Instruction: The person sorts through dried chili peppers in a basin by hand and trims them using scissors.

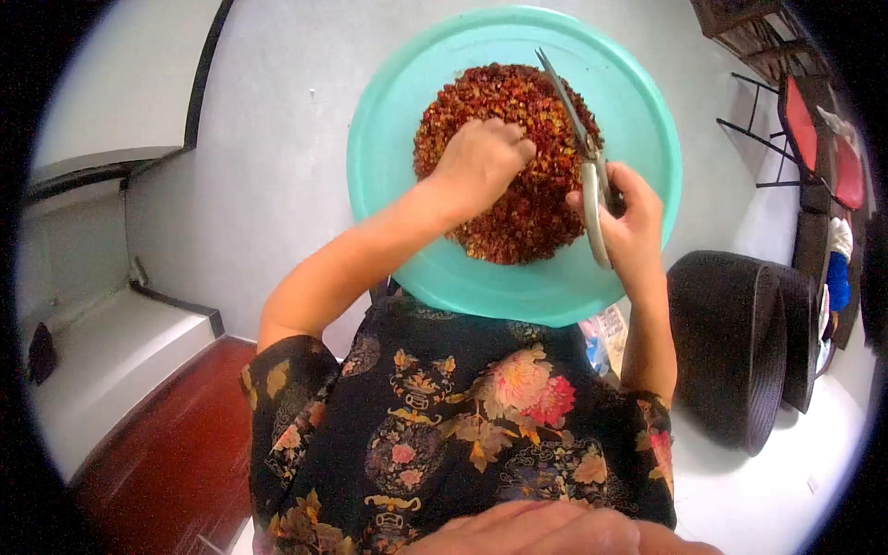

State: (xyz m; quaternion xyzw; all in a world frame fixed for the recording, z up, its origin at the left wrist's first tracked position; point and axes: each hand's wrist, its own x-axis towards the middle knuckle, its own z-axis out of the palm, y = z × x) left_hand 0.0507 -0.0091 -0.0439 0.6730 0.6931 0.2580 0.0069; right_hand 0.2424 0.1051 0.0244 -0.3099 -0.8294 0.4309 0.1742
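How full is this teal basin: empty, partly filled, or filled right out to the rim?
Partly filled: the teal basin holds a pile of red bits, with bare teal surface showing between pile and rim.

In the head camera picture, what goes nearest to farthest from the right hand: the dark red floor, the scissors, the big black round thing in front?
From the right hand:
1. Scissors: nearest, held in that hand's grip.
2. Big black round thing: on the right side, below the hand in the picture.
3. Dark red floor: farthest, at lower left.
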